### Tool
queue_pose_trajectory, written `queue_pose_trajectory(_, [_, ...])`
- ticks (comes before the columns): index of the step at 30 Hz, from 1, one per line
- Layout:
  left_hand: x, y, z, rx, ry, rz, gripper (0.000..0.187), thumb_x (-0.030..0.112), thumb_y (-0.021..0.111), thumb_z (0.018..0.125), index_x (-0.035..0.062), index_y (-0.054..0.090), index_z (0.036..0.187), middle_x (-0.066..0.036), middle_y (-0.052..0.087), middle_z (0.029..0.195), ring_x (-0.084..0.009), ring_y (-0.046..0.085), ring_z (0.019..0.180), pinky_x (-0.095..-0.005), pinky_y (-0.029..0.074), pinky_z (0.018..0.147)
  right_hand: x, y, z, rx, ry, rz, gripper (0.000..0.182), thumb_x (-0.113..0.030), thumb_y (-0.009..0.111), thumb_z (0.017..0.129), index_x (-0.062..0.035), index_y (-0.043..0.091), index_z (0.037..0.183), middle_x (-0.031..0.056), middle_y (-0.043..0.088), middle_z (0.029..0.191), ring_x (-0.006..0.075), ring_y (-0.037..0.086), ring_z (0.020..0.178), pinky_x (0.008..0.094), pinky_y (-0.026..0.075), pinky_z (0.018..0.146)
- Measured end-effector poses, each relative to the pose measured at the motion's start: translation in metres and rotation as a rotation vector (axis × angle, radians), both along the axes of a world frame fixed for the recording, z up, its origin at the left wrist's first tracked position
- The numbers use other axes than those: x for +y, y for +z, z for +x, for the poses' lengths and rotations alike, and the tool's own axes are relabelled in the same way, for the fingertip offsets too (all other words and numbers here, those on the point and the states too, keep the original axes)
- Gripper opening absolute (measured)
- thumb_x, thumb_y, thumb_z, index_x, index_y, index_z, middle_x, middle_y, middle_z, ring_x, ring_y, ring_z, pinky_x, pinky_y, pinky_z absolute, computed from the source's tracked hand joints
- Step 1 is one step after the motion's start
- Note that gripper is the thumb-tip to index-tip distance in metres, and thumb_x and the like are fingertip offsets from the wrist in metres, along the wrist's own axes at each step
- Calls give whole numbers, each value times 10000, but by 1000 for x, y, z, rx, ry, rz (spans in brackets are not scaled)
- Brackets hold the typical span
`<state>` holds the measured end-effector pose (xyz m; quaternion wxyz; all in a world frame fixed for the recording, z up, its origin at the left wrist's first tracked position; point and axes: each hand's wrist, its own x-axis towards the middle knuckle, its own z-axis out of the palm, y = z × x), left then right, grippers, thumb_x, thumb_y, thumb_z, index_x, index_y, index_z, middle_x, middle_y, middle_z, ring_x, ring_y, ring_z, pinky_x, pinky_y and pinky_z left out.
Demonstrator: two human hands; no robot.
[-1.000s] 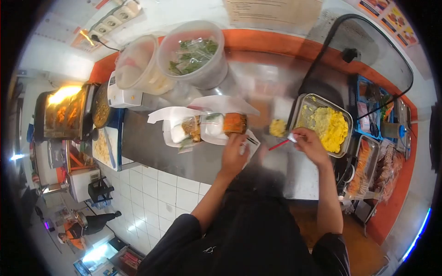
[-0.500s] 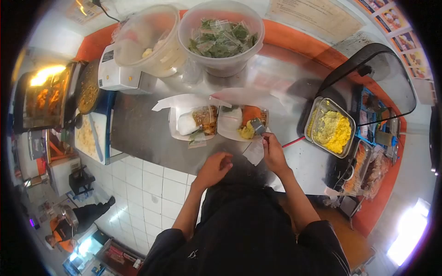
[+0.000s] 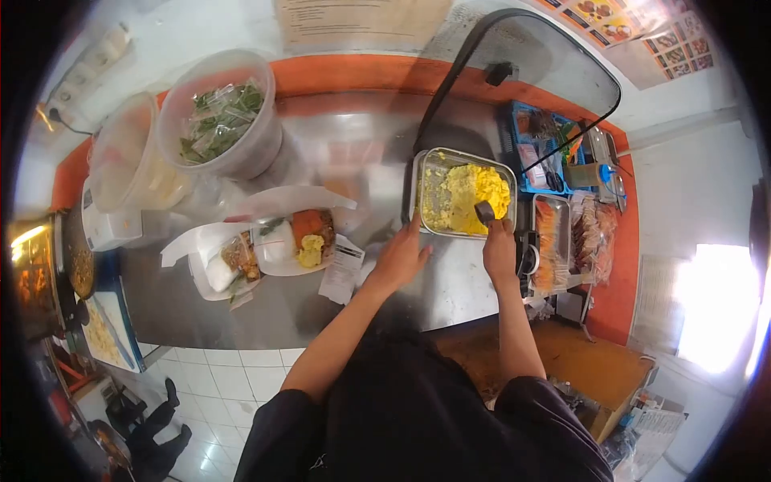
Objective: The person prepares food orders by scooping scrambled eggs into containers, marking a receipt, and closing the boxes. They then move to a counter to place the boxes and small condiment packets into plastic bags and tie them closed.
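The right hand (image 3: 499, 255) grips a small metal scoop (image 3: 484, 213), its fingers closed round the handle and its bowl dipped into the yellow crumbly food (image 3: 474, 193) in the metal tray (image 3: 426, 173); the left hand (image 3: 399, 259) rests on the worktop (image 3: 265, 297) at the tray's near-left corner, fingers loosely spread and holding nothing, apparently steadying the tray. To scoop well, I would keep that left hand pressed against the rim so the tray does not slide; draw the scoop through the heaped part near the right side rather than the thin scatter on the left; lift it level so nothing spills on the way across. Two open meal boxes sit well to the left; the nearer meal box (image 3: 297, 241) already carries a yellow portion beside rice and an orange piece; the farther meal box (image 3: 221, 265) shows none, so it looks like the one left to fill; a paper slip (image 3: 343, 271) lies between boxes and hand, and is best kept clear of drips.
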<state>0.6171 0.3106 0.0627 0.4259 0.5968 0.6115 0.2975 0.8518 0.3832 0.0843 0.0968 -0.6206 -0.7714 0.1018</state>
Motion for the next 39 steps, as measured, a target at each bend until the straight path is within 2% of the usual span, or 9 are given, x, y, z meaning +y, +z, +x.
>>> queue_pose_trajectory(4, [37,-34,32,222,71,10,844,101,722,873,-127,226,1517,-246,672,998,-390,677,873,-481,542,804,3,-22,7,-228,137,-189,211,51,496,869,66,607,1047,303,551,1113,461,632,977,516,543,825])
queue_pose_trajectory(6, [38,-39,34,190,85,-12,854,89,729,861,-117,229,1523,-236,676,925,-385,680,848,-470,545,796,6,-30,5,-95,132,-214,204,27,499,867,77,623,1022,303,578,1013,486,623,948,536,522,821])
queue_pose_trajectory(9, [39,-35,35,128,136,-26,845,84,747,839,-98,276,1517,-211,683,861,-374,679,806,-455,548,771,19,-48,9,77,228,-203,166,0,532,882,70,638,990,301,583,969,486,609,937,541,500,822])
queue_pose_trajectory(13, [41,-26,32,182,168,-26,788,90,767,817,-60,382,1488,-184,682,814,-348,678,774,-438,550,743,27,-36,3,138,173,-262,161,0,528,878,71,640,970,314,581,948,490,587,930,537,482,824])
queue_pose_trajectory(19, [35,-16,28,250,229,33,746,124,802,802,-5,462,1453,-163,651,1114,-296,696,783,-418,565,728,14,-39,0,232,83,-248,230,78,472,817,113,584,1015,323,544,1016,507,553,982,530,475,855])
queue_pose_trajectory(22, [34,-25,31,98,275,-5,740,100,817,792,0,474,1441,-166,583,1217,-266,712,829,-382,581,737,4,-46,1,245,82,-191,261,98,476,813,120,551,1062,306,519,1052,499,549,985,509,478,863])
queue_pose_trajectory(30, [35,-24,33,53,280,47,738,54,811,787,0,470,1439,-158,583,1109,-251,710,828,-354,591,738,6,-27,1,-128,404,-111,249,64,571,806,80,543,1053,265,522,1056,417,612,1001,466,519,867])
queue_pose_trajectory(36, [36,-20,34,58,301,29,759,54,828,758,23,485,1434,-144,593,1064,-253,699,830,-354,585,730,27,-16,3,-152,366,-292,282,74,589,793,77,546,1071,280,530,1132,396,641,1025,457,546,852])
queue_pose_trajectory(39, [37,-27,33,26,312,39,757,44,830,750,29,491,1427,-143,593,1053,-255,695,848,-354,584,735,12,-24,-8,-97,310,-370,299,95,569,800,84,544,1098,313,516,1173,443,624,1052,490,535,870])
